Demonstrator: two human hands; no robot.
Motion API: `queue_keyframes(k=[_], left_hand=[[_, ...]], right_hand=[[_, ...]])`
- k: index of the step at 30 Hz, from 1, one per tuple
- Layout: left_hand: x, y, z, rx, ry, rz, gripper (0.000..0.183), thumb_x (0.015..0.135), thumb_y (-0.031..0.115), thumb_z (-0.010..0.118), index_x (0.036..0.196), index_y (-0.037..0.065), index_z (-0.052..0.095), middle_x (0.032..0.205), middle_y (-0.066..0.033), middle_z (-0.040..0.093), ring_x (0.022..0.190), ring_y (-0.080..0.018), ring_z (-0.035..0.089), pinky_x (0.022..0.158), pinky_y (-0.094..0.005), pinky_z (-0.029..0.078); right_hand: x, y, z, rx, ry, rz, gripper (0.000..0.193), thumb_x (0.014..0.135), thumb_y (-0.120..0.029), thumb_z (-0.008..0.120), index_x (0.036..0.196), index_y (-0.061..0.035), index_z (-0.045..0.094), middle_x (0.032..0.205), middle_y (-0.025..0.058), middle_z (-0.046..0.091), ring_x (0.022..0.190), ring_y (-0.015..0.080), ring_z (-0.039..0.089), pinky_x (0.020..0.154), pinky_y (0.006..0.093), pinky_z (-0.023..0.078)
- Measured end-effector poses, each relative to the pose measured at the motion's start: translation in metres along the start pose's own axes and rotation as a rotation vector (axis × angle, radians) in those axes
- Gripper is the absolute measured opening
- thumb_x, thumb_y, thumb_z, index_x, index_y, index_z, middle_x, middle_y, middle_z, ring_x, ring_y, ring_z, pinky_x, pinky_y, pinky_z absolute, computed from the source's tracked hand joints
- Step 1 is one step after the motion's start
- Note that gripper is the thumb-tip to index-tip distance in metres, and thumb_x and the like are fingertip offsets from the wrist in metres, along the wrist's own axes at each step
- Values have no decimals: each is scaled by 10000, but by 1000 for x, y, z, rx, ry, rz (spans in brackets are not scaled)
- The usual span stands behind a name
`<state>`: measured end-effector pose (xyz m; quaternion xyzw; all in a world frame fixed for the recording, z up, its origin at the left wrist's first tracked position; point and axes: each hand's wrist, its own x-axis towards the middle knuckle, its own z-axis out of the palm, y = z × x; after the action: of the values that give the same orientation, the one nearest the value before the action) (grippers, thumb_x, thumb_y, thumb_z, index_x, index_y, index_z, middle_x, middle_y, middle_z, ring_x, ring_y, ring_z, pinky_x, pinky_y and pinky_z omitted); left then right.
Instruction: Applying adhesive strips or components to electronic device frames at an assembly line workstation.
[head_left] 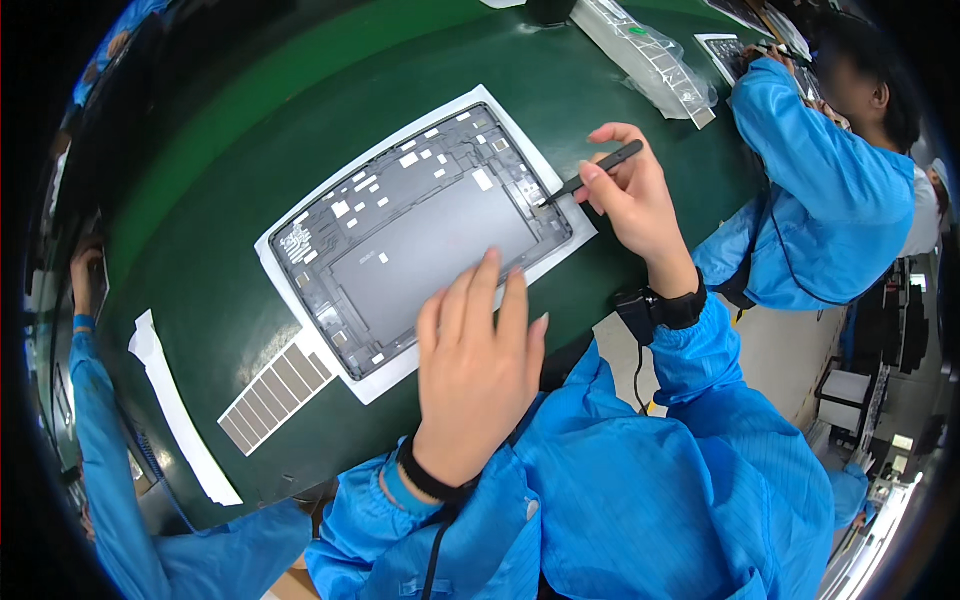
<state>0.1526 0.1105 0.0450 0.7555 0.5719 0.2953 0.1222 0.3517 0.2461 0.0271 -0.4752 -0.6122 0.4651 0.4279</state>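
A grey tablet back housing (440, 240) with many small white pads lies tilted on a white sheet (375, 385) on the green table. My left hand (475, 365) rests over its near edge, fingers stretched out and slightly apart, holding nothing. My right hand (635, 200) pinches a pair of slim black tweezers (610, 166) between thumb and fingers. The tweezers' tip reaches the housing's right end, beside small white and metallic parts. Whether anything sits in the tip is too small to tell. Both wrists wear black bands.
A strip of grey rectangular stickers (277, 398) lies by the housing's lower left corner. Further left is a long white paper strip (185, 410). Clear plastic packaging with a strip (650, 62) lies at the far right. Co-workers in blue sit right (815, 180) and left (110, 450).
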Motion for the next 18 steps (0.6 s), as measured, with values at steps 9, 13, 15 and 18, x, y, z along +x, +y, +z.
queue_keyframes(k=[9, 13, 15, 18], left_hand=[[15, -1, 35, 112, -177, -43, 576, 880, 198, 665, 1358, -57, 470, 1457, -219, 439, 1339, -363, 447, 1080, -489, 384], [16, -1, 36, 142, -182, -42, 581, 877, 197, 667, 1359, -60, 469, 1461, -211, 440, 1338, -354, 451, 1078, -478, 390], [16, -2, 36, 145, -178, -39, 588, 874, 193, 670, 1363, -59, 464, 1464, -204, 439, 1338, -351, 452, 1074, -471, 397], [16, -2, 35, 141, -178, -43, 586, 873, 191, 671, 1363, -56, 467, 1465, -200, 440, 1339, -348, 453, 1072, -472, 400]], right_hand=[[5, 5, -4, -208, 21, -108, 224, 902, -73, 636, 1028, 3, 467, 703, 34, 570, 610, 71, 532, 534, 255, 413], [6, 7, -3, -191, 21, -132, 213, 897, -75, 639, 996, -1, 465, 668, 35, 542, 591, 74, 506, 517, 267, 394], [6, 6, -4, -212, 18, -144, 215, 896, -79, 641, 998, -4, 468, 668, 36, 546, 586, 76, 509, 518, 267, 397], [6, 4, -3, -236, 15, -145, 221, 894, -88, 648, 1003, -6, 475, 667, 38, 554, 579, 80, 519, 520, 265, 404]])
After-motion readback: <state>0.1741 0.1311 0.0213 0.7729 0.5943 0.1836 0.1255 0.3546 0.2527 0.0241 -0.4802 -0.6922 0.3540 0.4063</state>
